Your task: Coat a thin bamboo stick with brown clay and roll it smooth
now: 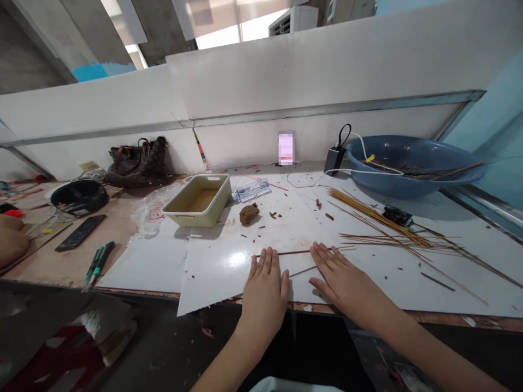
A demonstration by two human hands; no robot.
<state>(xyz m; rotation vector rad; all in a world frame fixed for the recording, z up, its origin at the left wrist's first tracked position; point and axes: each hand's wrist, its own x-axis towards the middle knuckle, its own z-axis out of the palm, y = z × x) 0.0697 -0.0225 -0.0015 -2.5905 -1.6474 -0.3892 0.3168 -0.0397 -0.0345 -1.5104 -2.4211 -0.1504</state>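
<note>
Two bare forearms [232, 362] reach over a white plastic sheet [216, 272] on a wooden bench [53, 267]. The left hand [265, 291] and right hand [347, 283] lie flat and open, palms down, fingers slightly spread, gripping nothing. Fingertips [269, 257] of both hands touch one thin brown stick [300, 252] lying crosswise on the sheet, between them and a loose fan of many similar sticks [379, 228], too many to count, to the right. Further back sit one blue basin [392, 182] holding stick scraps, one dark patterned handbag [137, 166] and one cream rectangular tray [192, 219]. Nearby are one smartphone [80, 232], one black charger [335, 160] with a white cable, one plastic bottle [251, 190] on its side, one brown clay lump [249, 213] and two green-and-black markers [99, 263].
</note>
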